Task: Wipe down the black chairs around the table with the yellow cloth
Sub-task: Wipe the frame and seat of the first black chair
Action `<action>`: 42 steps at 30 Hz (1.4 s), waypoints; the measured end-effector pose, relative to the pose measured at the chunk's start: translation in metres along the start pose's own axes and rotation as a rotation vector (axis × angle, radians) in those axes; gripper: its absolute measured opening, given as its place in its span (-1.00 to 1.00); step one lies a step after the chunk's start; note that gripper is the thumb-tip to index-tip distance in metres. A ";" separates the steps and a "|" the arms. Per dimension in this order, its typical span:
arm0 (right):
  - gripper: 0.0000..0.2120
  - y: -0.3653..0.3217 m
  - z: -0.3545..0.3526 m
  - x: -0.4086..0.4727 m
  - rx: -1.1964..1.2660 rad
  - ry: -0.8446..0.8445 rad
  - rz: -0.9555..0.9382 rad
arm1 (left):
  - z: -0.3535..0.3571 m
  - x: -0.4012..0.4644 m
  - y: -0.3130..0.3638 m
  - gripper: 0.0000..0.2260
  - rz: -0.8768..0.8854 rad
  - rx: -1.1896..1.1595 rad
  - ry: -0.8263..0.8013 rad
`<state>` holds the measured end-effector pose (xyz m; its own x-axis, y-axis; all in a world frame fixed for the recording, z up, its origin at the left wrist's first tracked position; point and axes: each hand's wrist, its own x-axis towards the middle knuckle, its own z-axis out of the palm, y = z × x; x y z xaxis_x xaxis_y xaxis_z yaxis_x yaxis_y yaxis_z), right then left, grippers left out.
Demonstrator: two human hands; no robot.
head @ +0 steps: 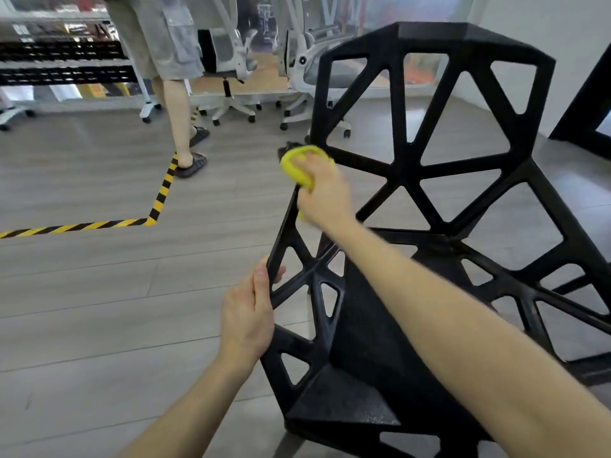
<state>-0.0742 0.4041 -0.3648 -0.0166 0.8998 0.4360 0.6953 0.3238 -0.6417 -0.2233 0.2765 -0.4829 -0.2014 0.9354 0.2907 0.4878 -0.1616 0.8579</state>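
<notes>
- The yellow cloth [299, 165] is bunched up small and held in the right hand [322, 190], pressed on the black chair [429, 200].
- The chair's side edge is gripped by the left hand [248, 312], fingers [263, 285] curled round it.

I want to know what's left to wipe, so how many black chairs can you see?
1 black chair shows in full, right in front. A black frame at the right edge may be another; more could be out of view.

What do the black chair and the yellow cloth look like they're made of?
Black chair: likely moulded plastic or coated metal, going by its matte, finely grained surface and rigid geometric struts. Yellow cloth: soft fabric, possibly microfibre, bunched in the right hand.
</notes>
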 end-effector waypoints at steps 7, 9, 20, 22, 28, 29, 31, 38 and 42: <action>-0.59 0.022 -0.043 -0.024 0.102 -0.017 0.093 | 0.002 0.002 -0.001 -0.47 0.001 0.043 0.005; -0.57 0.024 -0.044 0.021 0.057 0.110 0.110 | 0.002 0.001 0.002 -0.52 0.000 0.051 -0.002; -0.53 0.129 -0.030 -0.014 -0.225 -0.090 0.250 | 0.004 0.002 0.006 -0.61 -0.065 0.038 -0.006; -0.56 0.089 -0.030 0.019 -0.154 0.125 0.181 | 0.005 0.002 0.008 -0.59 -0.062 0.053 -0.015; -0.42 0.019 0.017 0.000 0.012 0.062 -0.015 | 0.005 0.003 0.007 -0.59 -0.054 0.003 -0.001; -0.39 0.024 0.020 -0.025 0.045 0.020 -0.024 | 0.005 0.003 0.005 -0.58 -0.046 -0.016 0.006; -0.36 0.033 0.011 -0.081 0.041 -0.128 -0.161 | 0.006 0.003 0.003 -0.54 -0.021 -0.053 0.023; -0.51 0.026 -0.009 -0.076 0.169 0.045 0.030 | 0.008 0.005 0.001 -0.51 -0.045 -0.101 0.035; -0.42 0.037 0.011 -0.111 0.057 -0.206 -0.177 | 0.009 0.004 0.002 -0.56 -0.068 -0.143 0.053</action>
<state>-0.0544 0.3196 -0.4441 -0.2845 0.8662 0.4108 0.6267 0.4923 -0.6041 -0.2155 0.2827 -0.4838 -0.2766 0.9284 0.2483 0.3465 -0.1447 0.9268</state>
